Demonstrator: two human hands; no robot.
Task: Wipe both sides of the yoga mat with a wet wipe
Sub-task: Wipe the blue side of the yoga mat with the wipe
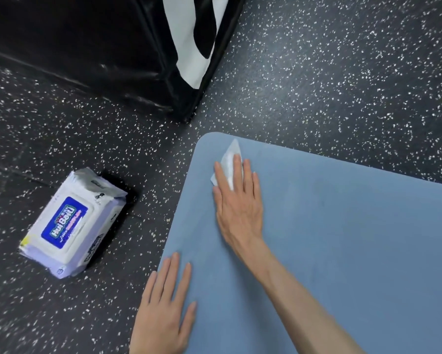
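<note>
Right hand (237, 200) flat, grip released, pressing wet wipe (230, 159) on blue yoga mat (342, 238), frame centre. Left hand (166, 307) flat, grip released, on mat edge, lower centre.

right hand (239, 203) flat on wet wipe (229, 162) | yoga mat (342, 238) | left hand (167, 302) flat

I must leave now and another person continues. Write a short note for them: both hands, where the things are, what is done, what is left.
Right hand: flat, fingers straight, pressing the wet wipe onto the yoga mat near its far left corner.
Left hand: flat on the mat's left edge, holding nothing.
Wipes pack: on the floor left of the mat, lid closed.
Done: a wipe is out and on the upper side; how much is already wiped cannot be told.
Left: finish this side, turn the mat over, wipe the other side.
</note>
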